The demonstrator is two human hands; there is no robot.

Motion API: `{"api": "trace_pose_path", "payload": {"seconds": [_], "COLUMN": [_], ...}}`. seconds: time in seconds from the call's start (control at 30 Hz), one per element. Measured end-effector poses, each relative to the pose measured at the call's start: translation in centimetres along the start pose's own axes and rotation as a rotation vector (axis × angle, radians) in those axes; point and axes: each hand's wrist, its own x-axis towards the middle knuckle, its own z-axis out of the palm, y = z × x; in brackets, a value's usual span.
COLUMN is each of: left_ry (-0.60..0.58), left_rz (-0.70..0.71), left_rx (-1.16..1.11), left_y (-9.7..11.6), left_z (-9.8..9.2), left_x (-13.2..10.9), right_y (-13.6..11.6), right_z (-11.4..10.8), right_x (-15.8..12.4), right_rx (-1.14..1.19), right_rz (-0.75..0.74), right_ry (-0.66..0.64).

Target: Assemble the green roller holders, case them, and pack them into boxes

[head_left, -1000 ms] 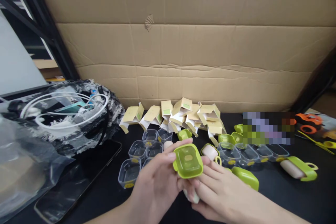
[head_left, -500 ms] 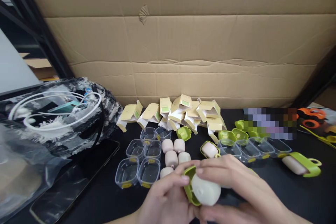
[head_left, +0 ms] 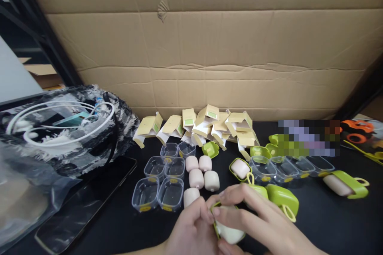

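Note:
At the bottom centre, my left hand (head_left: 191, 227) is closed around a green cover (head_left: 216, 223) with its thumb at the rim. My right hand (head_left: 254, 223) closes over the white rounded piece (head_left: 230, 232), which sits at least partly in that cover. Fingers hide much of both. Just beyond, several loose pink and white rounded pieces (head_left: 196, 178) stand in a small cluster. Right beside my right hand lies a green cover with a yellow loop (head_left: 283, 198), and another green cover is partly behind my fingers. A pink piece (head_left: 240, 168) rests in a green cover farther back.
Clear plastic cups (head_left: 170, 193) stand left of the cluster, and more clear cups (head_left: 285, 168) line the right. Opened small cartons (head_left: 206, 121) lie along the cardboard wall (head_left: 209, 44). A dark phone-like slab (head_left: 86, 207) and a fluffy bag (head_left: 122, 127) occupy the left.
Both hands have moved slightly lower, and the white piece has turned and sits deeper in the green cover. Green covers previously behind my right hand now show.

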Motion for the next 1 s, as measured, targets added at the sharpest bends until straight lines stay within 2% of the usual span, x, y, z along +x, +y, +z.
{"api": "trace_pose_path", "payload": {"seconds": [0.17,0.33,0.43,0.57,0.7,0.9,1.0], "left_ry": [0.072,0.104,0.09,0.054,0.105,0.136,0.107], "left_rz": [-0.014,-0.052,-0.057,-0.061,-0.111,-0.106,-0.117], "left_rx": [-0.068,-0.022,-0.003,0.002,0.02,0.048,0.038], "left_y": [-0.1,-0.2,-0.4,-0.3,-0.1,-0.2,-0.2], "left_z": [0.7,0.3,0.1,0.2,0.3,0.2,0.3], "left_x": [-0.5,-0.6,-0.6,-0.3,-0.2,-0.3,-0.3], "right_y": [-0.1,0.0,-0.3,-1.0,-1.4,-1.6,-1.3], "right_z": [0.5,0.3,0.0,-0.1,-0.2,-0.1,0.0], "right_x": [-0.3,-0.3,-0.3,-0.3,-0.1,0.1,0.1], "right_rx": [-0.033,0.044,0.142,0.114,0.073,0.049,0.055], "right_rz": [0.019,0.066,0.098,0.207,0.245,0.248,0.244], "right_ry": [-0.022,-0.035,-0.065,-0.107,-0.194,-0.182,-0.17]}}
